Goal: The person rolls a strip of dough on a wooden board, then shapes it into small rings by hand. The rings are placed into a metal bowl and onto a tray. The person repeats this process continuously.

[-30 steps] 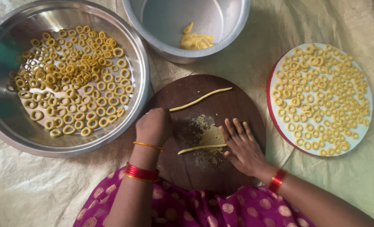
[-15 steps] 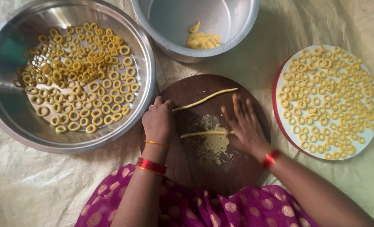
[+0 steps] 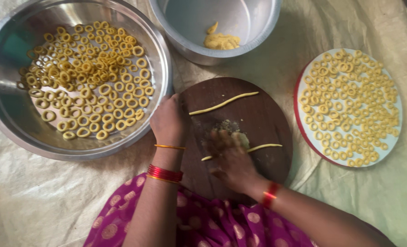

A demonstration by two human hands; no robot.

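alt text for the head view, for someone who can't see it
A right hand rolls a dough strip on a round board, the left hand resting at its edge. A second strip lies above; dough rings fill a bowl and plate.

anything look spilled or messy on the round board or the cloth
Only a small patch of crumbs or flour on the wooden board, beside the right hand. The dough rings sit inside the steel bowl and on the plate; none lie loose on the cloth.
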